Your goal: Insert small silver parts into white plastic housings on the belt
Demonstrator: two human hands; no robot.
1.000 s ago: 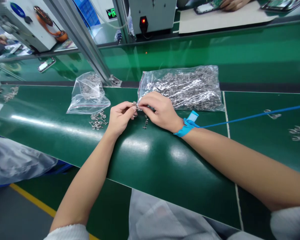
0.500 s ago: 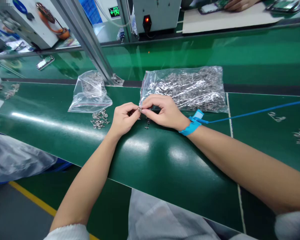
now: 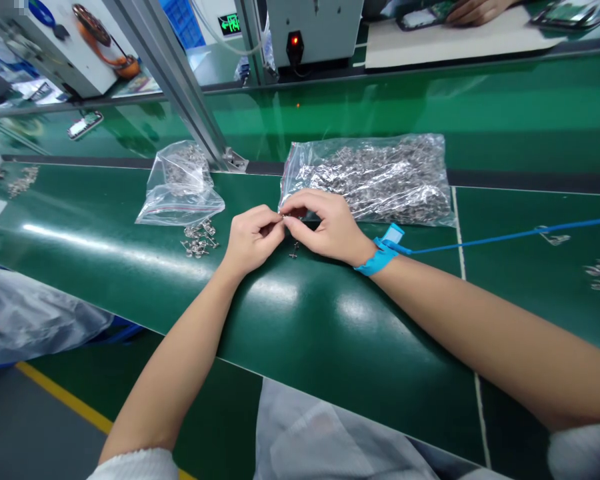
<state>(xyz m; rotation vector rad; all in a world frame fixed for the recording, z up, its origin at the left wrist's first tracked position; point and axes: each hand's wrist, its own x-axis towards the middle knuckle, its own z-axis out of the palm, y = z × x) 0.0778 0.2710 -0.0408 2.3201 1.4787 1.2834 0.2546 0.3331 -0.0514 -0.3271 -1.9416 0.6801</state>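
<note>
My left hand (image 3: 254, 241) and my right hand (image 3: 325, 223) meet fingertip to fingertip over the green table (image 3: 300, 313). Both are closed in a pinch around a tiny metal part (image 3: 284, 217), mostly hidden by the fingers. A blue strap (image 3: 377, 259) circles my right wrist. Just behind my right hand lies a large clear bag of metal parts (image 3: 380, 177). To the left of my left hand is a pile of small metal parts (image 3: 199, 240), in front of a smaller clear bag (image 3: 180, 183). One loose metal part (image 3: 294, 250) rests below the fingertips.
A slanted metal post (image 3: 180, 80) stands behind the smaller bag. Beyond the dark ledge, a phone-like part (image 3: 85, 125) lies on a green surface. A blue cord (image 3: 485, 241) runs right from my wrist. Another person's hand (image 3: 480, 10) is at the top right.
My fingertips have closed further over the small metal part, which shows less now. My right wrist and its strap have shifted slightly left, and the phone-like part beyond the ledge has moved left.
</note>
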